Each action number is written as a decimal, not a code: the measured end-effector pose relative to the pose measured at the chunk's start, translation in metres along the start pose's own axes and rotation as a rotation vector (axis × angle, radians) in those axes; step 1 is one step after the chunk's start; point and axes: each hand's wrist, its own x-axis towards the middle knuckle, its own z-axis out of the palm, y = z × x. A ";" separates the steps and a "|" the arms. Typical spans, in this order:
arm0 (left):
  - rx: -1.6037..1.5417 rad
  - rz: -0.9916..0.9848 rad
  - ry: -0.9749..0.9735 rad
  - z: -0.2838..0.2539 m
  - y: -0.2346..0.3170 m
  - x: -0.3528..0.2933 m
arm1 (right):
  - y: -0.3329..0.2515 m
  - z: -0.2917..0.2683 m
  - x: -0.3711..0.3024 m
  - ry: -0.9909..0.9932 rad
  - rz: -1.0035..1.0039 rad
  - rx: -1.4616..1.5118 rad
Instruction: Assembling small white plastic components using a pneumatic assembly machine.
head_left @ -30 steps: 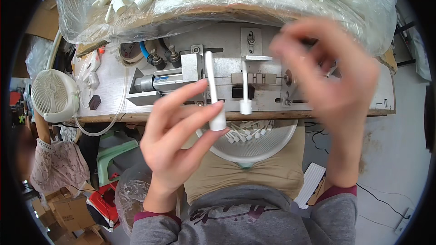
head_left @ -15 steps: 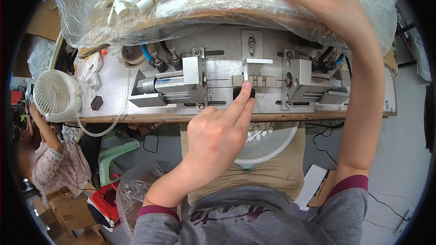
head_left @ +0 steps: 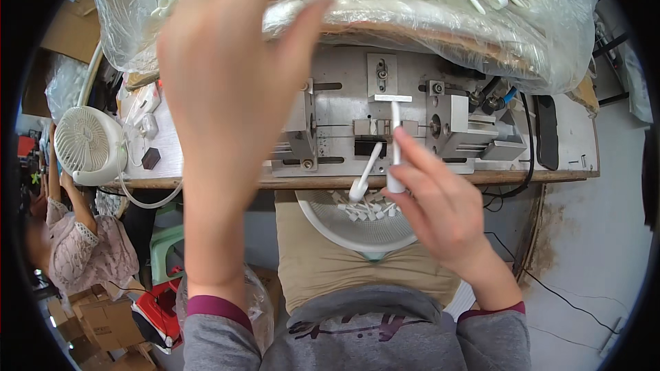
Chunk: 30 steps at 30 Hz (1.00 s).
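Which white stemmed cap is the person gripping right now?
The cap held in the right hand, its stem pointing up the picture; the slanted cap just left is ungripped, others lie in the basket or on plastic sheeting.

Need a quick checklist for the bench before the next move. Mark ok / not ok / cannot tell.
1. Right hand gripping a white capped stick: ok.
2. Stick seated in the metal block: cannot tell.
3. Second white stick upright: not ok, tilted.
4. Left metal mount fully visible: not ok, the blurred left hand hides part.
5. White basket below the bench's front edge: ok, pieces inside.
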 end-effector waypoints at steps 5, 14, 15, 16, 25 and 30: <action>0.125 -0.084 -0.046 0.051 -0.031 0.045 | -0.009 0.024 -0.005 -0.120 -0.028 -0.244; -0.137 -0.508 -0.115 0.026 0.013 0.077 | -0.014 0.028 0.015 -0.180 -0.012 -0.405; -0.221 -0.869 -0.137 0.020 0.032 0.096 | -0.016 0.026 0.016 -0.216 0.005 -0.399; -0.287 -0.908 -0.120 0.015 0.033 0.087 | -0.018 0.024 0.017 -0.236 0.000 -0.394; -0.648 -0.451 -0.284 -0.039 0.051 -0.051 | 0.035 -0.026 0.100 0.202 -0.011 -0.079; -0.451 -0.273 -0.417 -0.027 0.086 -0.087 | 0.084 -0.011 0.184 0.302 -0.205 -0.244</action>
